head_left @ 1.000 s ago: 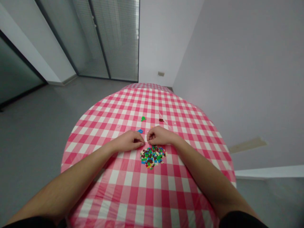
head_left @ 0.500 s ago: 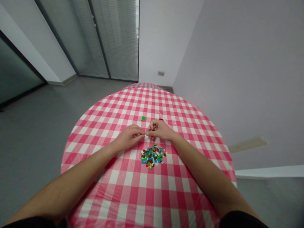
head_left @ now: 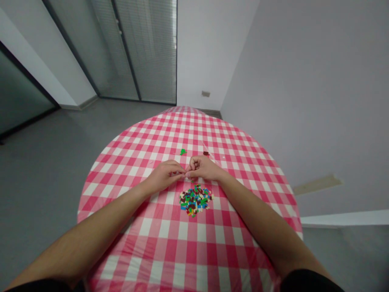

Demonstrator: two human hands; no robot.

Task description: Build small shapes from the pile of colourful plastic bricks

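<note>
My left hand and my right hand meet fingertip to fingertip above the tablecloth, both closed in a pinch. Whatever sits between the fingers is too small and covered to make out. Just nearer to me lies a pile of small building bricks in green, blue, dark brown, white, red and yellow. Beyond the hands rests a small green brick piece. A dark brown brick piece lies right behind my right hand.
A red and white checked cloth covers the round-ended table. Glass doors stand beyond it to the left, and a plain wall rises at the right. Grey floor shows on the left.
My right hand has shifted slightly towards me and turned a little, so more of the dark brown piece shows. A green speck at the fingertips is now hidden. The left hand barely moved.
</note>
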